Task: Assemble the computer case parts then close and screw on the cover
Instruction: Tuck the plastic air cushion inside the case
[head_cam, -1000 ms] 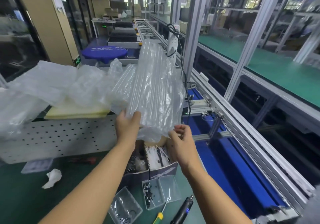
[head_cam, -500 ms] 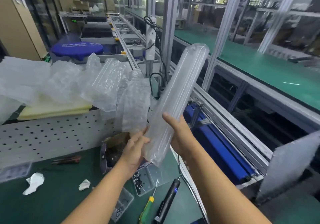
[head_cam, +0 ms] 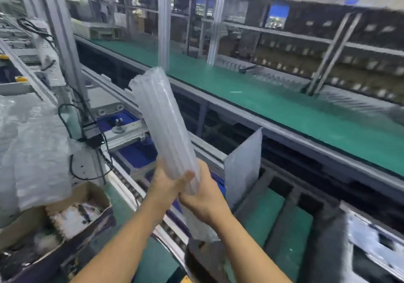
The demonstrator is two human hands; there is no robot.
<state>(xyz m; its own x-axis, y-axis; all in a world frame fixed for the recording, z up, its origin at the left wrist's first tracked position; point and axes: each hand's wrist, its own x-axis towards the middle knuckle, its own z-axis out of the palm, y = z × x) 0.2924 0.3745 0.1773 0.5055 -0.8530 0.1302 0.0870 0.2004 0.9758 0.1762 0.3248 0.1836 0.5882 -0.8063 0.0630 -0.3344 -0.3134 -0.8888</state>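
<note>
As left hand (head_cam: 166,183) and right hand (head_cam: 204,198) grip its base, air-cushion roll (head_cam: 162,125) juts upward.

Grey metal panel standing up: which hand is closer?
Right. The right hand is just left of the grey metal panel; the left hand is farther left, beyond the rolled clear plastic wrap.

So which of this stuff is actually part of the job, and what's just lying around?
Job: roll, gripped by left hand and right hand; panel; case.
Lying about: loose wrap; box; cable.
</note>
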